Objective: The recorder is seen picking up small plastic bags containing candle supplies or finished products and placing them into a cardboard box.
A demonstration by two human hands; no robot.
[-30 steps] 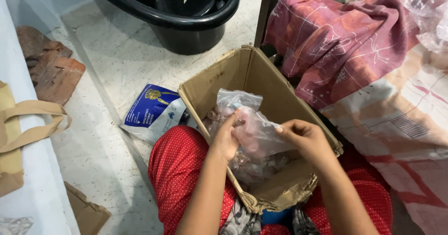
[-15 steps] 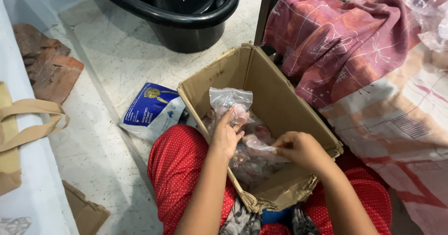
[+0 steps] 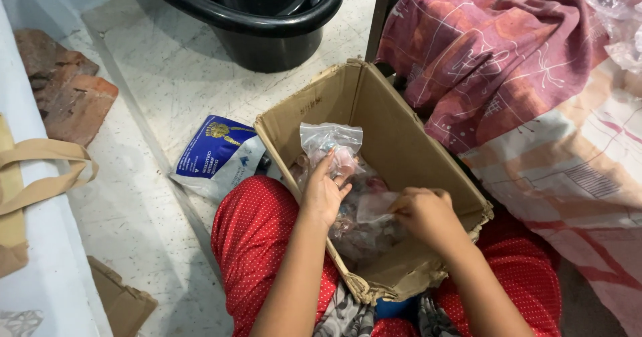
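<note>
Head view, looking down at a seated person in red dotted trousers (image 3: 257, 243) with an open cardboard box (image 3: 401, 136) resting between the knees on the floor. The left hand (image 3: 324, 190) reached into the box, its fingers (image 3: 328, 163) loosely spread against a clear plastic bag (image 3: 330, 140) that stood upright above a heap of similar small bags (image 3: 361, 227) holding pinkish pieces; whether those fingers actually gripped it could not be told. The right hand (image 3: 424, 213) lay lower in the box, near its front wall, with fingers closed on the edge of a small clear packet (image 3: 374, 206). Beside the box on the speckled floor (image 3: 154, 89) lay a blue and white pouch (image 3: 217, 153). A black tub (image 3: 267, 19) stood beyond it, bricks (image 3: 67, 96) lay at left, and a patterned red cloth (image 3: 495, 63) was draped at right.
</note>
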